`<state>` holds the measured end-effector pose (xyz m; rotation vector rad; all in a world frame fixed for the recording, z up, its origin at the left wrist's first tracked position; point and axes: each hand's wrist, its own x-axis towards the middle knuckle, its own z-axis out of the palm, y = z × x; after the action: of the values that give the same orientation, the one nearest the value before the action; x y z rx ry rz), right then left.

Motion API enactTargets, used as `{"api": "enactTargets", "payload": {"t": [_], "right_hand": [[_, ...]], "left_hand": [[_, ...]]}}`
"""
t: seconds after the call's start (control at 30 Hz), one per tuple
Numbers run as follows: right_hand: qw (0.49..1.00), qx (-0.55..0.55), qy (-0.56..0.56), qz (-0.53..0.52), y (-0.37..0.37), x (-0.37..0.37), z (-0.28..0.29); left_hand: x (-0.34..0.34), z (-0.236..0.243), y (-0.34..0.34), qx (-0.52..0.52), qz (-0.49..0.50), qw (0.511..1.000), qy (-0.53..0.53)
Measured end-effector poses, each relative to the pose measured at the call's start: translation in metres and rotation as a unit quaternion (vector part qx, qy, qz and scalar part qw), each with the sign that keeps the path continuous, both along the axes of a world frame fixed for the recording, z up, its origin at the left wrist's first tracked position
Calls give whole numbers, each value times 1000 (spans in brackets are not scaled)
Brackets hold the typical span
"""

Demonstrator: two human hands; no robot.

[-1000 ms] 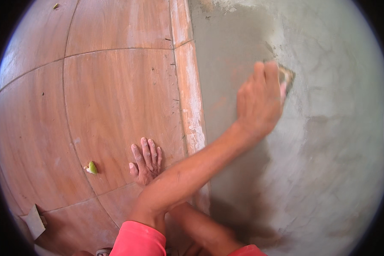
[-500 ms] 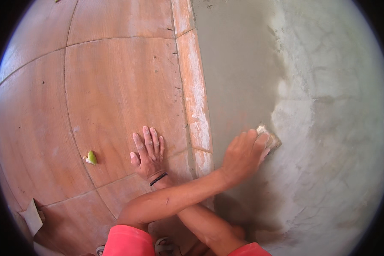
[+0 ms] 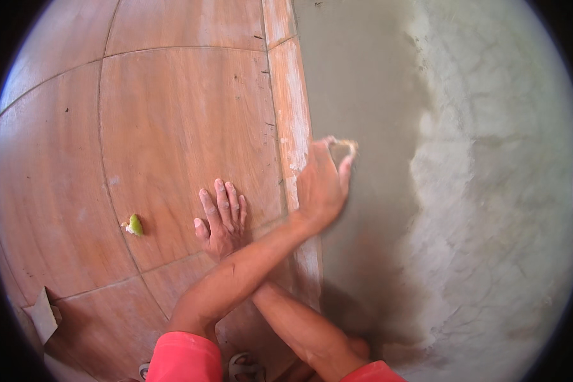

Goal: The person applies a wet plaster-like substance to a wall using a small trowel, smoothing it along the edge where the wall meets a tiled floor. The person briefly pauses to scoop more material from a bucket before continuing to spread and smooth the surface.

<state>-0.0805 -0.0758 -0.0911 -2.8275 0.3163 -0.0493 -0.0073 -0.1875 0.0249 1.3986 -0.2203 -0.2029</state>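
Note:
My arms are crossed, the left forearm passing over the right. My left hand point(image 3: 323, 181) grips a small tan, worn sponge point(image 3: 346, 145) by its sides, above the wet grey mortar strip point(image 3: 369, 83) and close to the tile border. Motion blurs it a little, and fingers and palm hide much of the sponge. Flat on an orange-brown tile point(image 3: 172, 127) lies my right hand point(image 3: 223, 216), fingers spread and dusty, holding nothing.
A narrow, white-smeared tile border point(image 3: 293, 108) separates the tiles from the mortar. Paler grey cement point(image 3: 490, 223) spreads on the right. On the tiles lie a green, bitten-looking piece point(image 3: 134, 225) and, at lower left, a folded grey piece point(image 3: 44, 316). Sandalled feet point(image 3: 243, 368) show at the bottom.
My left hand has moved left and away from me with the sponge, from the edge of the pale cement to the tile border. The right hand stays on the tile.

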Motion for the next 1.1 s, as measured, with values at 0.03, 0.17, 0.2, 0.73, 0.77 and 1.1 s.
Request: {"api": "enactTargets", "payload": {"t": [0.03, 0.17, 0.2, 0.73, 0.77, 1.1], "right_hand": [[1000, 0, 7, -1, 2, -2, 1], [1000, 1, 10, -1, 0, 0, 0], [1000, -3, 7, -2, 0, 1, 3], [999, -23, 28, 9, -2, -1, 0], [999, -34, 27, 5, -5, -4, 0], [997, -66, 47, 21, -8, -1, 7]], "left_hand": [[19, -8, -7, 17, 20, 997, 72], [-24, 39, 4, -21, -4, 996, -91], [-53, 44, 14, -50, -22, 988, -141], [-27, 18, 10, -108, -15, 951, -288], [-5, 22, 2, -74, -7, 972, -222], [66, 12, -1, 65, -86, 981, 162]]}}
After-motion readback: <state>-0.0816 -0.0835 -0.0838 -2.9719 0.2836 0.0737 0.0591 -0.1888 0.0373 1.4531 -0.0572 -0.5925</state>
